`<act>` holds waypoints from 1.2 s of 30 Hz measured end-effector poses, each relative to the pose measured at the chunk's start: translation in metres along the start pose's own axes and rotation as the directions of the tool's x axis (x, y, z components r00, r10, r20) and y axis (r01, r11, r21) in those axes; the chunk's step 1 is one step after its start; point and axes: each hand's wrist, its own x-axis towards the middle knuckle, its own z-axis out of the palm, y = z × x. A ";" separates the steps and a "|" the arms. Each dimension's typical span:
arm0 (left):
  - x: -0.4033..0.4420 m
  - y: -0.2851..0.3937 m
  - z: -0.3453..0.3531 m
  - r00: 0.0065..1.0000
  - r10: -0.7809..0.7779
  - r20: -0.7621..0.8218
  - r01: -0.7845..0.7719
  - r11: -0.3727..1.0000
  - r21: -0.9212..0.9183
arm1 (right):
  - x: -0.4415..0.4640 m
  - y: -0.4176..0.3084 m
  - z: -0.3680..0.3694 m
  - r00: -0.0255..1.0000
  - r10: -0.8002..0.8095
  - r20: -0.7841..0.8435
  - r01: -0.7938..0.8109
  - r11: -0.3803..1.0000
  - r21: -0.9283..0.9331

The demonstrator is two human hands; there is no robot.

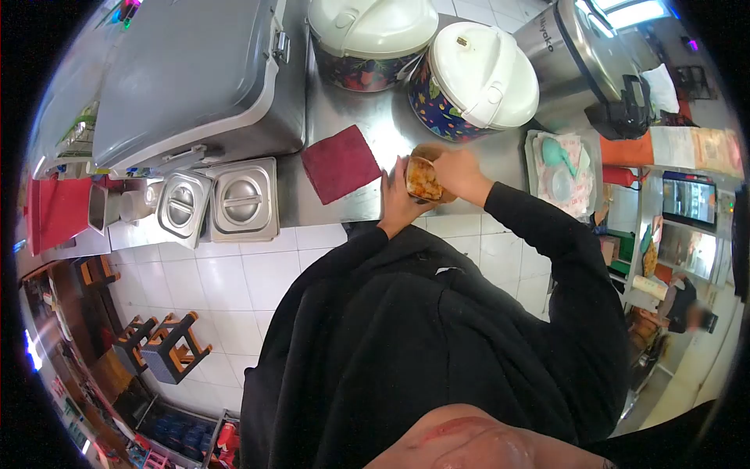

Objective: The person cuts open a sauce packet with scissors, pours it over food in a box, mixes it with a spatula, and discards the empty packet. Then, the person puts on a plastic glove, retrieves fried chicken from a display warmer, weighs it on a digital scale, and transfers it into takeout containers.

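Note:
A small brown paper food box with orange-brown, sauced food in it stands near the front edge of the steel counter. My left hand is wrapped round its left and near sides. On the far right side, the closed fingers of my right hand grip the box's raised paper edge; the fingertips are partly hidden. A folded dark red cloth lies just left of my left hand. Past the box stands a rice warmer with a white lid and a patterned blue body.
A second rice warmer and a big grey cool box stand behind. Steel lidded pans sit at left. At right are a tray with a turquoise scoop and a large steel Miyako cooker. Stools stand on the floor.

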 end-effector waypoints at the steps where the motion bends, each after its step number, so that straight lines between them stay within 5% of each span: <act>1: 0.000 -0.002 0.000 0.999 0.007 0.040 -0.007 1.000 0.002 | -0.004 -0.002 0.000 0.999 -0.041 0.018 0.041 0.999 0.028; 7: 0.006 -0.018 -0.007 0.998 -0.005 0.063 0.016 0.986 -0.168 | -0.044 0.004 -0.035 0.995 -0.073 0.062 0.071 0.997 0.024; 15: 0.043 -0.033 -0.022 0.891 0.104 0.442 -0.039 0.987 -0.153 | -0.035 -0.006 0.005 0.990 -0.134 0.038 0.135 0.991 -0.021; 19: 0.036 -0.035 -0.015 0.935 0.092 0.342 -0.058 0.992 -0.109 | -0.053 -0.005 -0.025 0.997 0.080 0.013 -0.080 0.996 0.041; 22: 0.030 -0.034 -0.010 0.953 0.052 0.298 -0.022 0.995 -0.102 | -0.067 -0.010 -0.048 0.979 -0.073 0.190 0.091 0.992 -0.089; 25: 0.032 -0.032 -0.009 0.957 0.055 0.283 -0.037 0.997 -0.068 | -0.048 -0.020 0.001 0.988 -0.111 0.109 0.121 0.989 -0.089; 31: 0.030 -0.035 -0.008 0.952 0.062 0.301 -0.039 0.996 -0.081 | -0.029 -0.012 -0.024 0.990 0.012 0.139 -0.006 0.999 -0.038; 36: 0.017 -0.021 0.002 0.990 -0.003 0.143 0.004 1.000 -0.007 | -0.028 -0.006 -0.036 0.983 -0.003 0.181 -0.001 1.000 0.020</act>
